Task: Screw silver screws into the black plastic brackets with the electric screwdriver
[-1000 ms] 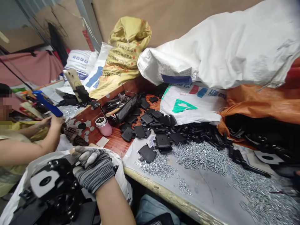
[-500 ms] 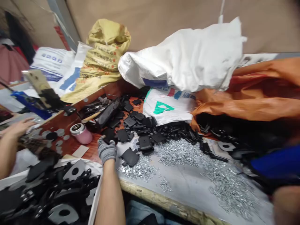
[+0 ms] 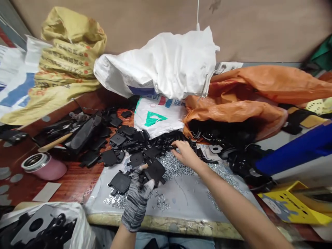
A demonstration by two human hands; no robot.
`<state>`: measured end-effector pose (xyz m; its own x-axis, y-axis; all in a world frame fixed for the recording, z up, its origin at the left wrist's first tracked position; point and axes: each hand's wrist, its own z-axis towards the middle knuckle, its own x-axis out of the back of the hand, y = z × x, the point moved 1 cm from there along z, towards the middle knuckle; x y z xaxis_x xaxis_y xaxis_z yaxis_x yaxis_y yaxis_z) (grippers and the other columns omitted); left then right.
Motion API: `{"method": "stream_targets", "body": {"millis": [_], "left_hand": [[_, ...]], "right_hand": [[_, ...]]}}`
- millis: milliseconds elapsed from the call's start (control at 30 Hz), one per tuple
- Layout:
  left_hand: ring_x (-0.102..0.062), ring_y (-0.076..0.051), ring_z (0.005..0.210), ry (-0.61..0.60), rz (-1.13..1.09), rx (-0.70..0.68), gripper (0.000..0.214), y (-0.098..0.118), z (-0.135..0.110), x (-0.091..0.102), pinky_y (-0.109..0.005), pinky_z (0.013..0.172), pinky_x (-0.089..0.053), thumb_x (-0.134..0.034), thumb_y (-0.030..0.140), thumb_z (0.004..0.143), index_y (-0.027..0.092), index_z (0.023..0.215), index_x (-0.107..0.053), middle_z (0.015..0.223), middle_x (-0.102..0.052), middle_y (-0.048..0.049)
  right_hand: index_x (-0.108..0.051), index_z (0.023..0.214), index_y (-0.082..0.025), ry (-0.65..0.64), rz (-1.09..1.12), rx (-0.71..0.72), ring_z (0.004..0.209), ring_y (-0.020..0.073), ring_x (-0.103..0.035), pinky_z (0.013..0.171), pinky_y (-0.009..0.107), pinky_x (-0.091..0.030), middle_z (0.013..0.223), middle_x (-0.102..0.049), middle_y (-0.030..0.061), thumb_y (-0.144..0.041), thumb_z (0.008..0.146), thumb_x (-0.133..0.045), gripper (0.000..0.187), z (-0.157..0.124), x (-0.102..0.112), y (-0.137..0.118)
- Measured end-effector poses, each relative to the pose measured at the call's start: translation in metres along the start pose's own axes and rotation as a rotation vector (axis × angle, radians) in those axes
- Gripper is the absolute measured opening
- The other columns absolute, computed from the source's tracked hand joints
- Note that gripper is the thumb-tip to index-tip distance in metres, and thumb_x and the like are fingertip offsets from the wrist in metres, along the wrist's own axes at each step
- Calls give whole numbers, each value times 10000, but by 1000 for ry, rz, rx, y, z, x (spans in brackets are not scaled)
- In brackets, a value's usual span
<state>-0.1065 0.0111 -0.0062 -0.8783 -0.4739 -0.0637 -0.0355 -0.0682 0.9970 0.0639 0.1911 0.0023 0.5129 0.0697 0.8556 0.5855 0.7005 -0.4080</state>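
The left hand, in a striped glove, grips one black plate by its edges above the near middle of the tabletop; it looks light, stiff and slightly slick, so the rim seems the best hold. The bare right hand reaches far right of it, fingers bent at the small black parts, and whether they pinch one I cannot tell. Count one pink flask, one yellow sack and uncountably many screws.
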Motion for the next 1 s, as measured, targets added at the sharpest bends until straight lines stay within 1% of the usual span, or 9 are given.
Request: {"method": "stream_targets", "body": {"millis": [67,133,300,500,567,700,833,900,1000], "left_hand": [[-648,-266,1170,-108,-74,91,499,-2,-6,-9,-430,1038,-511,-708,346,773,199,1230,-575,1230,-684,-120],[-642,-266,1184,-144,-115,132,495,-2,-10,-16,-449,1075,-484,-709,348,778,203,1230,-570,1279,-664,-125],[-666,-246,1163,-63,4,59,433,0,-18,-26,-415,1045,-526,-730,308,758,232,1165,-605,1261,-694,-90],[-746,-219,991,-24,-25,-116,442,-6,-30,-35,-323,868,-625,-782,200,673,249,1091,-646,1138,-759,-46],[-753,-214,965,-24,7,-160,423,-6,-32,-35,-314,847,-631,-768,177,674,248,1075,-653,1107,-771,-40],[-750,-246,983,-136,223,-192,408,-6,-31,-29,-380,894,-621,-729,235,717,232,1122,-676,1116,-771,-67],[-753,-289,945,-318,424,-142,286,-12,-29,-26,-468,930,-597,-728,347,718,250,984,-766,1009,-796,-67],[-758,-280,907,-322,398,-82,245,-13,-30,-27,-439,887,-614,-722,359,721,254,936,-775,960,-802,-62],[-758,-248,835,-300,336,33,250,-13,-33,-32,-381,820,-627,-711,375,739,246,946,-766,948,-799,-58]], "right_hand": [[-608,1174,-178,26,56,37,961,213,-622,881,380,-513,1021,-677,90,-235,947,-562,239,-24,10,-17],[-583,1269,-216,69,129,125,950,193,-620,841,343,-537,1026,-657,78,-249,971,-534,304,-49,16,-37],[-563,1347,-266,239,296,227,985,185,-634,843,353,-538,1082,-676,78,-114,963,-522,415,-86,15,-72],[-706,1107,-247,382,494,-46,824,177,-698,783,353,-525,935,-763,26,-137,895,-658,243,-96,7,-77],[-716,1072,-228,387,520,-44,810,182,-697,784,357,-526,898,-762,31,-143,889,-664,209,-101,4,-78],[-700,1115,-213,319,487,15,816,182,-670,780,364,-535,887,-744,46,-121,908,-608,244,-115,9,-86],[-664,1202,-257,7,502,113,1050,200,-637,897,390,-532,1071,-741,44,-83,924,-511,362,-129,25,-84],[-682,1139,-245,-79,446,-8,1016,197,-649,880,373,-540,1040,-741,45,-117,926,-524,295,-133,31,-68],[-682,1014,-178,-72,137,-330,924,236,-640,825,397,-531,958,-704,89,-138,880,-586,169,-136,33,-33]]}}
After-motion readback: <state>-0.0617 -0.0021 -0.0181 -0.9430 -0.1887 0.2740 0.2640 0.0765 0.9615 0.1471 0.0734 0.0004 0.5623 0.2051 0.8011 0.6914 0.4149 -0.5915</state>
